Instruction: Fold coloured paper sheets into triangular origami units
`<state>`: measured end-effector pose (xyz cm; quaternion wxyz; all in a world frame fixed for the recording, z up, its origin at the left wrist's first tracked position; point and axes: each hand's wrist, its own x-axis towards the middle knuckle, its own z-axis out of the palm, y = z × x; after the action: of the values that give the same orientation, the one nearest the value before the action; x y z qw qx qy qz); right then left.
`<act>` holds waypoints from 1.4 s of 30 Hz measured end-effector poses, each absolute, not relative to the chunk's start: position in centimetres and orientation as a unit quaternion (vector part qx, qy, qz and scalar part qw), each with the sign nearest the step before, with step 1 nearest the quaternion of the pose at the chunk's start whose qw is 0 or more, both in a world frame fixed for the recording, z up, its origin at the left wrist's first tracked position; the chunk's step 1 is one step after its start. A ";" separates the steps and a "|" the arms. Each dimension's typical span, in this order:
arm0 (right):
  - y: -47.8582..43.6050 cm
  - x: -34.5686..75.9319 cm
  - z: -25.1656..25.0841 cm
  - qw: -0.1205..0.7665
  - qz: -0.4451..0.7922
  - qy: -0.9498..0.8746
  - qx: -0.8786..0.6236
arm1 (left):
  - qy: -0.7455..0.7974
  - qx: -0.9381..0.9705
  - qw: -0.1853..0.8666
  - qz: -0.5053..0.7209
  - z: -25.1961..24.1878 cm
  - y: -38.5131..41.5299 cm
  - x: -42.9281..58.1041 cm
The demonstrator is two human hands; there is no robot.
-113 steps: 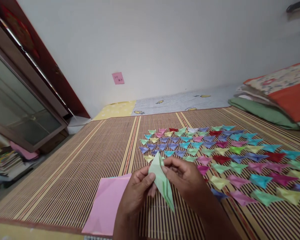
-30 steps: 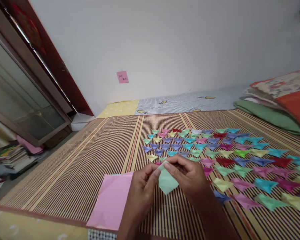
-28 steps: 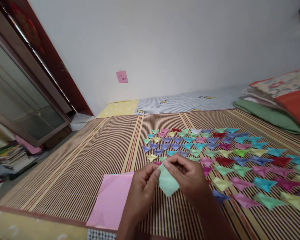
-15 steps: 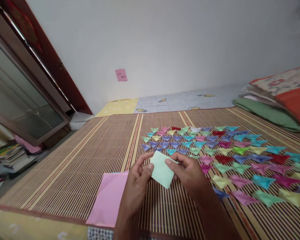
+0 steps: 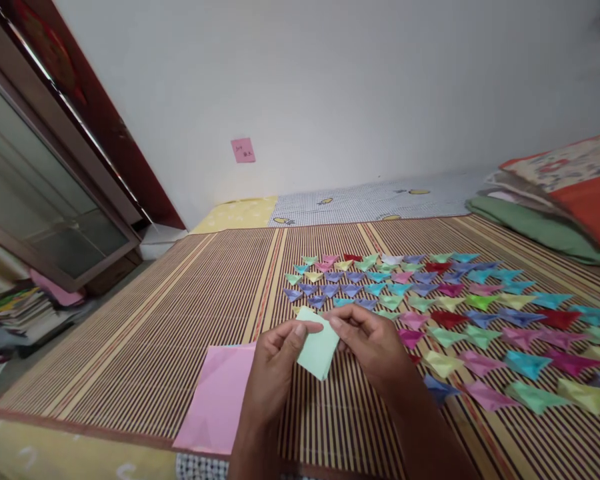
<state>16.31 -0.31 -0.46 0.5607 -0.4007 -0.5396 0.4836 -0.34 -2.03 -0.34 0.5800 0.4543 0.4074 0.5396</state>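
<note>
A folded pale green square of paper [image 5: 316,352] is held up in front of me, above the striped mat. My left hand [image 5: 280,357] pinches its left side, the thumb on the near face and a fingertip lying across the upper part. At its upper right edge, my right hand [image 5: 367,340] grips the paper between thumb and fingers. Beside my left forearm lies pink paper [image 5: 215,400], flat on the mat. Many small folded paper pieces [image 5: 450,317] in several colours stand in rows to the right of and beyond my hands.
The striped mat [image 5: 145,347] covers the bed. Folded bedding [image 5: 545,227] is piled at the far right against the white wall [image 5: 355,93]. A pink note [image 5: 243,150] is stuck on the wall. A glass-door cabinet [image 5: 45,173] and stacked books [image 5: 20,303] stand at the left.
The green paper has turned and looks narrower, its right side drawn in. A fingertip now lies across its face, and my right hand has shifted slightly left.
</note>
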 end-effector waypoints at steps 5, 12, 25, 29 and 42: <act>-0.1 16.4 -0.6 0.568 0.474 -0.550 -0.388 | 0.409 0.447 0.564 0.561 -0.6 -1.9 -0.5; -0.4 16.6 -0.3 0.544 0.502 -0.551 -0.385 | 0.448 0.445 0.533 0.563 -0.4 -1.9 -0.2; -0.3 17.0 -0.7 0.533 0.522 -0.554 -0.370 | 0.459 0.484 0.490 0.561 0.6 -2.4 0.9; -0.1 17.4 -0.9 0.564 0.495 -0.535 -0.388 | 0.435 0.462 0.508 0.582 0.8 -2.1 0.9; -1.1 17.1 0.8 0.549 0.432 -0.579 -0.421 | 0.426 0.494 0.544 0.529 -0.5 -2.1 1.2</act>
<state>17.14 -1.11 0.79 0.5487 -0.4212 -0.5787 0.4319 1.18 -2.07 -0.49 0.5439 0.4935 0.4256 0.5287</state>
